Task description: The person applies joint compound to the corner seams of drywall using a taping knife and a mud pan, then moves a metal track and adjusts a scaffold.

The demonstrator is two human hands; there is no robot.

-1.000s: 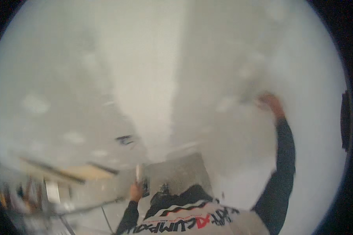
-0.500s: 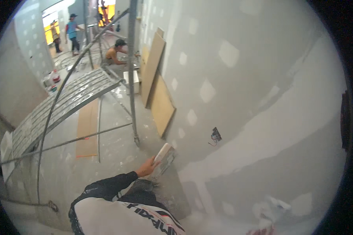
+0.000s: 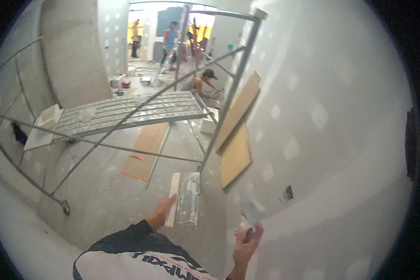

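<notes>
My left hand (image 3: 161,211) grips the pale wooden handle (image 3: 172,200) of a flat metal plastering tool (image 3: 189,200) smeared with white compound, held above the bare floor. Beside it, near the lower middle, my right hand (image 3: 247,242) is closed on a putty knife (image 3: 252,210), whose blade is pointed upward and slightly blurred. Right of the knife, a dark wall box (image 3: 288,193) with loose wires sits in the patched grey wallboard (image 3: 336,140).
A metal scaffold frame (image 3: 233,84) with a low platform (image 3: 126,106) stands ahead-left. Boards (image 3: 235,154) lean on the right wall; a cardboard sheet (image 3: 142,149) lies beneath. A co-worker (image 3: 203,86) crouches beyond; another person (image 3: 170,37) stands farther back near buckets (image 3: 125,82).
The view has swung from close up on the wall to the scaffold and room. My right hand has come down from a raised reach toward my left hand; both tools are now side by side.
</notes>
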